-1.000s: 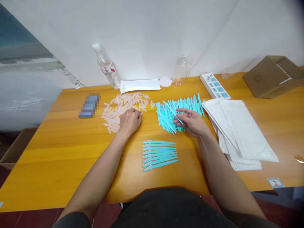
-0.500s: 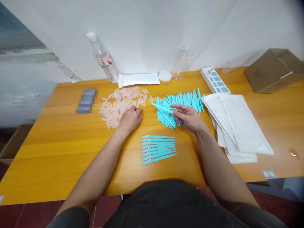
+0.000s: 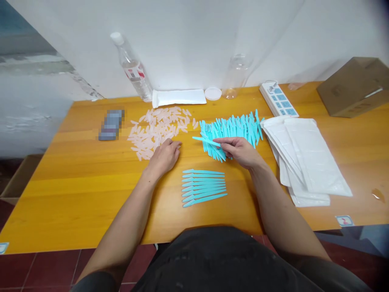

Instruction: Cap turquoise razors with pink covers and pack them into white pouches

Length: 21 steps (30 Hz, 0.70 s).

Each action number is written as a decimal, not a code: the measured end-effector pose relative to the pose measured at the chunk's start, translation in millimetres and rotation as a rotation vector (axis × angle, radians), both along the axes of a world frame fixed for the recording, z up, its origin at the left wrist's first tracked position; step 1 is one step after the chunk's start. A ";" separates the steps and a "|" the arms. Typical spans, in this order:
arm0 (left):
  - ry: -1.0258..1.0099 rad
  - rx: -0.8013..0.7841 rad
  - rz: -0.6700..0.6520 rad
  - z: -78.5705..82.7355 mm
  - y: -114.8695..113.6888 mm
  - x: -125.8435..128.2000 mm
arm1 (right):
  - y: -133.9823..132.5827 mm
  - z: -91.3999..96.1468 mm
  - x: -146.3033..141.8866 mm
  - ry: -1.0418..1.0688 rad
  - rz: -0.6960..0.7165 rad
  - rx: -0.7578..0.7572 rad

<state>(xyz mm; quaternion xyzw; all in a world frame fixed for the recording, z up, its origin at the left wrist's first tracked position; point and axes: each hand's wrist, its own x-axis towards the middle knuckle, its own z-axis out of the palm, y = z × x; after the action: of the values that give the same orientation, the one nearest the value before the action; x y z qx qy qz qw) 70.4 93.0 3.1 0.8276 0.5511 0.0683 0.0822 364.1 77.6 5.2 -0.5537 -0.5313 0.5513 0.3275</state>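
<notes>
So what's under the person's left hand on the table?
The left hand rests at the edge of the scattered pale pink plastic caps; whatever lies beneath the palm is covered.

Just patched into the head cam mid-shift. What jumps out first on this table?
The big heap of turquoise sticks at the table's far middle, with the right hand pinching one turquoise stick at its near edge. Left of it lies a scatter of pale pink caps, where the left hand rests. Nearer the person, a neat row of turquoise sticks lies side by side.
</notes>
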 end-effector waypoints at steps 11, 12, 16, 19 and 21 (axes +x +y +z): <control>0.044 0.028 0.003 9.8 -9.1 6.4 | -0.4 0.1 0.1 -0.034 0.003 0.013; 0.030 0.024 -0.014 9.8 -8.3 5.1 | -0.5 0.2 -0.2 -0.042 0.005 0.014; -0.137 -0.005 -0.012 7.1 -5.4 0.9 | -1.4 3.2 -2.0 -0.059 0.025 0.013; -0.554 -0.136 0.106 3.8 -5.9 -0.8 | -2.5 7.6 -3.9 -0.088 0.058 0.003; -0.924 -0.287 0.268 1.7 -7.9 -0.8 | -3.4 10.3 -5.5 -0.110 0.090 0.009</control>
<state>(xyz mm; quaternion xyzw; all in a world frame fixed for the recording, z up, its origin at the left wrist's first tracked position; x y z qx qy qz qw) 69.6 85.1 4.8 0.6132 0.5624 0.3611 0.4209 358.6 74.2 15.4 -0.5572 -0.5753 0.5319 0.2751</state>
